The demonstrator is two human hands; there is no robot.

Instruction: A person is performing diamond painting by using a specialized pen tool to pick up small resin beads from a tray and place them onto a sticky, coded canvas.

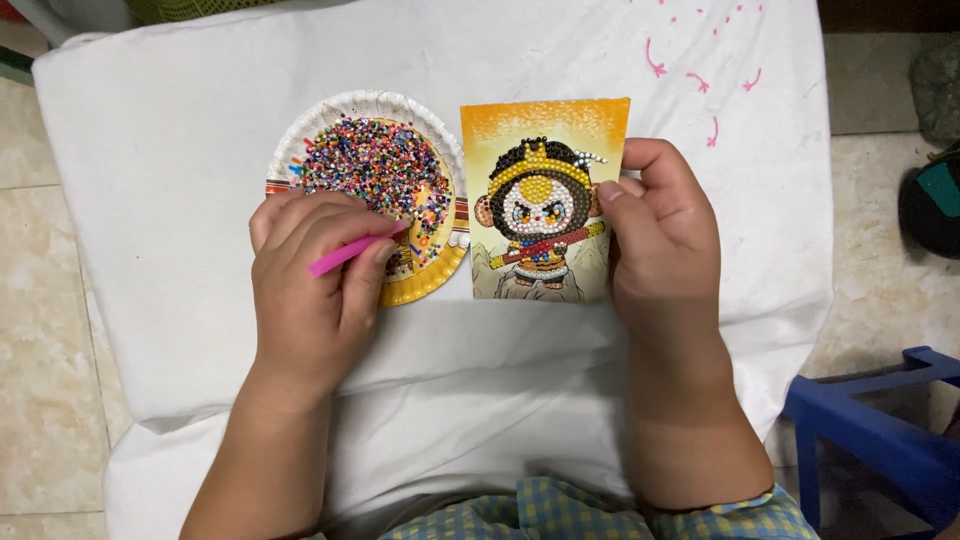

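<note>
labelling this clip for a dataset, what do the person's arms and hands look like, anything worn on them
Both hands are bare: left hand and right hand show no gloves, rings, watch or bracelets. The forearms are bare too, with no sleeves on them. The only clothing in view is a blue and yellow checked garment at the bottom edge, under the arms.

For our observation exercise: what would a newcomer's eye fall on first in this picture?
First, the bright orange picture card of a beaded cartoon figure at the centre, steadied by the right hand. Next, the paper plate heaped with multicoloured beads to its left, where the left hand holds a pink pen.
</note>
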